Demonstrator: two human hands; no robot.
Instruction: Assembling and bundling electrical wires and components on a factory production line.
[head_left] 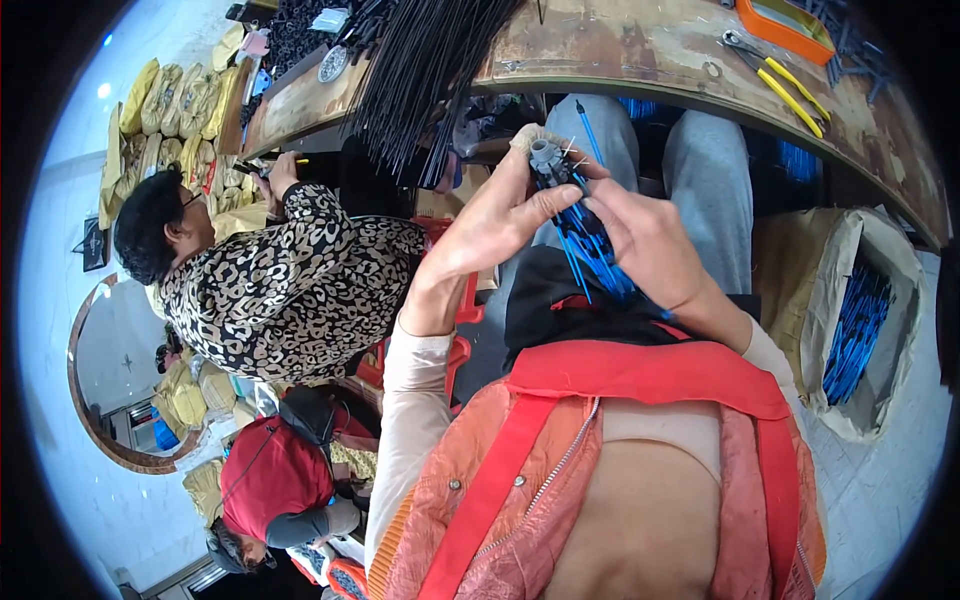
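A brown, worn workbench [610, 60] curves across the top of the room, with a heap of thin black rods [430, 80] overhanging its edge and yellow-handled pliers [790, 95] lying toward the right. Below the edge, above the person's lap, the left hand [510, 215] has its fingers closed around a grey ribbed piece [545, 155], its thumb lying across the front; the right hand [650, 235] is curled against the bundle of blue rods [595, 255] just beneath, though its fingertips are partly hidden and I cannot tell how firmly they press. The likeliest trouble is slipping: the rods are slender and many, so a loosened grip could let some slide out into the lap or onto the floor. One blue rod [588, 130] juts up away from the rest and could snag on the bench edge or a sleeve. Thin pale tips stick out beside the grey piece, near the fingers, and might prick or bend if squeezed carelessly. Because the two thumbs sit so close together, one hand could nudge what the other holds.
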